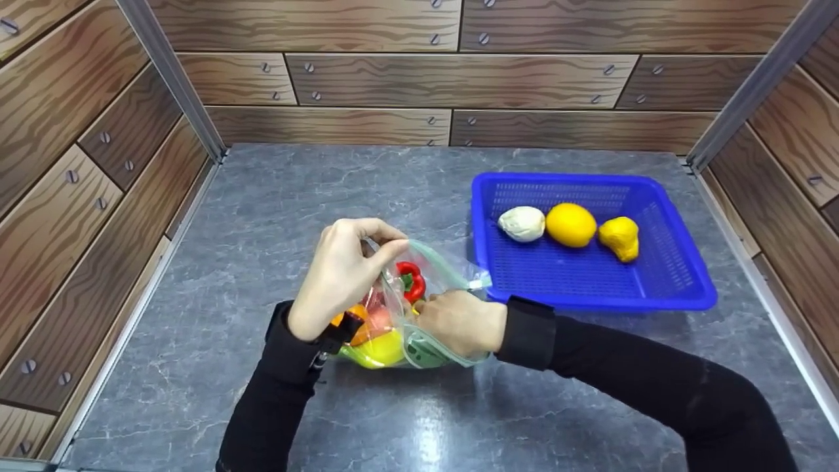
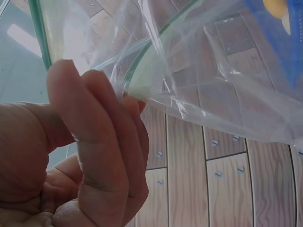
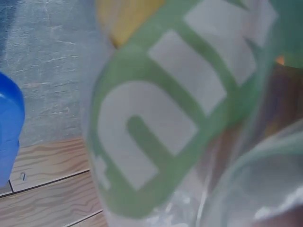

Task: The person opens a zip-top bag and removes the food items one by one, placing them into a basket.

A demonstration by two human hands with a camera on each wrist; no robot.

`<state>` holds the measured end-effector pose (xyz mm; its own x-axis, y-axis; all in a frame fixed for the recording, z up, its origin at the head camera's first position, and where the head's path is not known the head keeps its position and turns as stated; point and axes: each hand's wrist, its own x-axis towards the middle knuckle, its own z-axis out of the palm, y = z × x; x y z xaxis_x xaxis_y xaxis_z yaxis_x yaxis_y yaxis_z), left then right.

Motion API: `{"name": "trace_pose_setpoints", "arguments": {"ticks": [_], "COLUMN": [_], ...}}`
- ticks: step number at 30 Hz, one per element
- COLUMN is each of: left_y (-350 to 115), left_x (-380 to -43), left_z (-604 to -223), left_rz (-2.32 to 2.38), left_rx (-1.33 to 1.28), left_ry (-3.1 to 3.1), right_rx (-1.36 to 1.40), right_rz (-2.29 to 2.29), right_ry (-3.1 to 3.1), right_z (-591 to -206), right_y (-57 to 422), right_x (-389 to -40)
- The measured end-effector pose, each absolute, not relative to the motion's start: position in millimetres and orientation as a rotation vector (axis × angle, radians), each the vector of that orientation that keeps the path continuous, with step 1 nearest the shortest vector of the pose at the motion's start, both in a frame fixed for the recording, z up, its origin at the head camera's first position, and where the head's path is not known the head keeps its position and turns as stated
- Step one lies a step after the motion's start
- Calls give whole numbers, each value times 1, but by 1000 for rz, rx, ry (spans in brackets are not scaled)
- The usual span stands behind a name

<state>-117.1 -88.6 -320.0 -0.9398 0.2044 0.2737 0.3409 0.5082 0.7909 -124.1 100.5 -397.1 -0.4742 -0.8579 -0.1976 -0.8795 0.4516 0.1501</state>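
A clear zip bag (image 1: 438, 259) with a green-tinted zip strip lies tilted on the table, its mouth toward the right. My left hand (image 1: 346, 270) pinches the upper rim of the bag between thumb and fingers; the left wrist view shows these fingers (image 2: 102, 127) against the film. Through the bag's mouth reaches my right hand (image 1: 460, 320), its fingertips largely hidden by film and produce. A small yellow bit shows by those fingers, but I cannot tell whether they hold it. Inside the bag are a red bell pepper (image 1: 411, 283), a yellow piece (image 1: 381, 349) and orange-red pieces.
A blue plastic basket (image 1: 557, 283) stands at the right, close to the bag's mouth. In it lie a whitish wrinkled piece (image 1: 522, 223), a yellow lemon-like fruit (image 1: 571, 225) and a yellow pear-shaped one (image 1: 620, 238). Wood-patterned walls (image 1: 367, 78) enclose the grey table (image 1: 314, 177).
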Motion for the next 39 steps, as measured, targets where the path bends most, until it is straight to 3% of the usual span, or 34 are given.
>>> {"name": "trace_pose_setpoints", "arguments": {"ticks": [10, 15, 22, 31, 39], "left_y": [-91, -92, -95, -98, -98], "left_x": [-118, -118, -117, -115, -114], "left_z": [-319, -318, -318, -318, -317], "left_rz": [-1379, -1367, -1363, -1390, -1383], "left_rx": [-436, -426, -449, -440, -440], "left_ry": [-2603, -2602, -2586, -2572, -2573], "right_rx": [-1684, -1832, -1773, -1752, -1784], "right_rz": [393, 452, 323, -78, -485], "right_ry": [2683, 2736, 2766, 2816, 2760], "right_z": [-394, -377, -338, -302, -293], "right_y": [103, 106, 116, 146, 167], "right_x": [-131, -130, -124, -114, -113]}}
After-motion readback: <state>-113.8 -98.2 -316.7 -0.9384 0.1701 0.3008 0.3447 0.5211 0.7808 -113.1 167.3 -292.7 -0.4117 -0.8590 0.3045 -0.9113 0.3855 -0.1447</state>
